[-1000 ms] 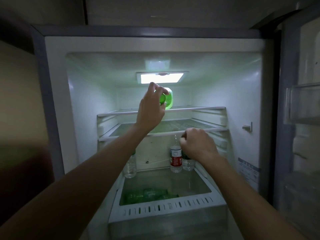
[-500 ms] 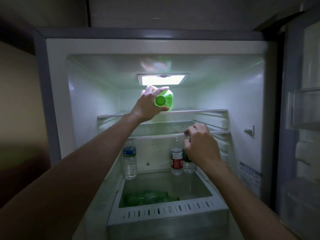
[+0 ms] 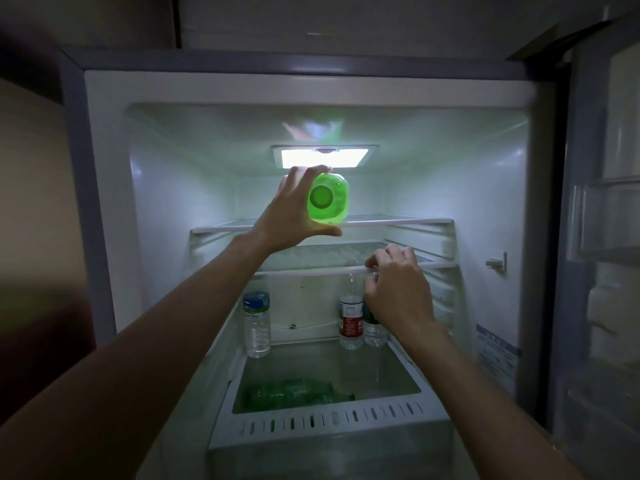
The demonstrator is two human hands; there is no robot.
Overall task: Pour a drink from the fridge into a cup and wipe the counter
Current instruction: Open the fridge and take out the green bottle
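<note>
**Green bottle in hand at the upper shelf; pouring and wiping not yet done**

Open fridge (image 3: 104, 202), lit from its ceiling lamp.

At 8 o'clock of centre, a blue-labelled water bottle (image 3: 256, 320) stands upright on the lower level, well apart from both hands.

The left hand (image 3: 291, 213), just above centre, grasps the green bottle (image 3: 329, 199). The fingers wrap over the top and the thumb is underneath. The bottle lies on its side with the cap end toward the camera, at 3 o'clock of the palm and level with the front edge of the upper shelf (image 3: 398, 221). Whether it touches that shelf cannot be told.

At 6 o'clock of the bottle, more green bottles (image 3: 298, 393) lie in the drawer (image 3: 329, 422).

At 4 o'clock of centre, a red-labelled bottle (image 3: 350, 320) stands upright just beside the right hand (image 3: 398, 296), whose fingers are curled over the front rail of the middle shelf (image 3: 311, 271).

Assessment:
- **Weight and feel:** the bottle appears full, so it is probably fairly heavy. It is thin-walled plastic that would yield under a squeeze, and it may be cold and slick.
- **Grip:** the present hold near the shoulder is adequate for drawing it out. For carrying and pouring, a grip round the mid-body with the other hand on the cap would be sounder.
- **Risk:** it could slip as it is tipped upright.
</note>
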